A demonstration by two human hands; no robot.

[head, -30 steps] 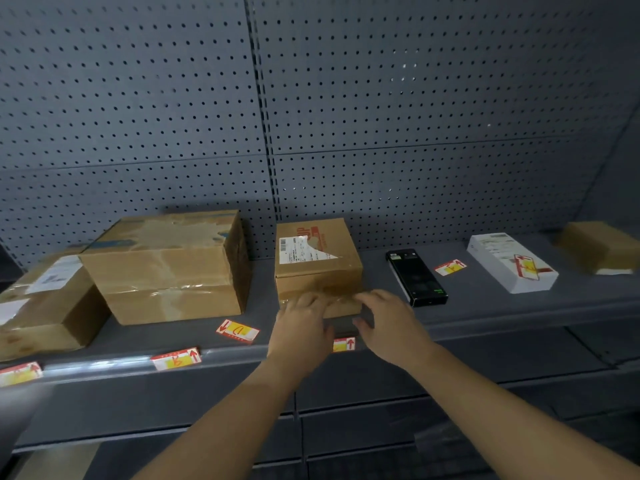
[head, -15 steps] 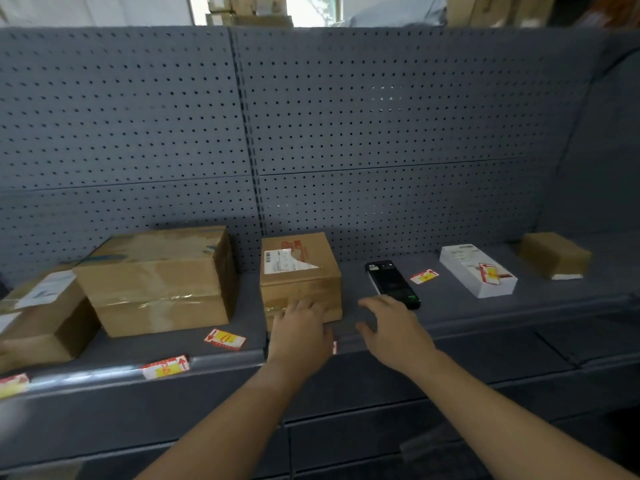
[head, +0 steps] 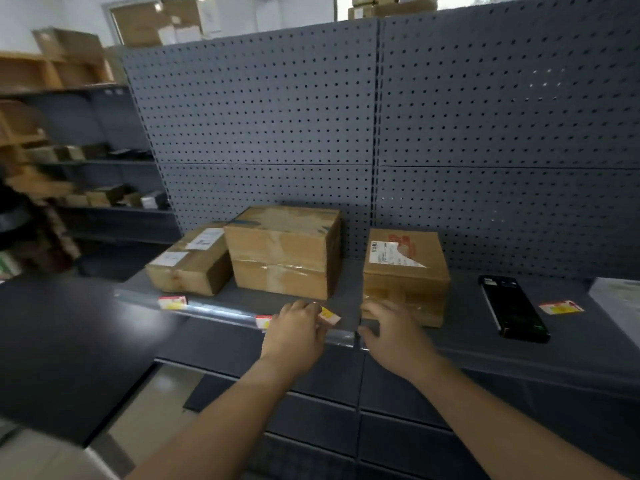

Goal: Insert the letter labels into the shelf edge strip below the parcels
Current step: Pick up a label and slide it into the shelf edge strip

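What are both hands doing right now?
Left hand: at the letter label, grip cannot be told.
Right hand: open, holding nothing.

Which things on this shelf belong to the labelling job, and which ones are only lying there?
For the job:
- shelf edge strip
- leftmost label, at the strip
- second label, just left of the left hand
- third label, by that hand's fingers
- far-right label, on the shelf
- left parcel, middle parcel, right parcel

Lying about:
- black handheld device
- white box at the right edge
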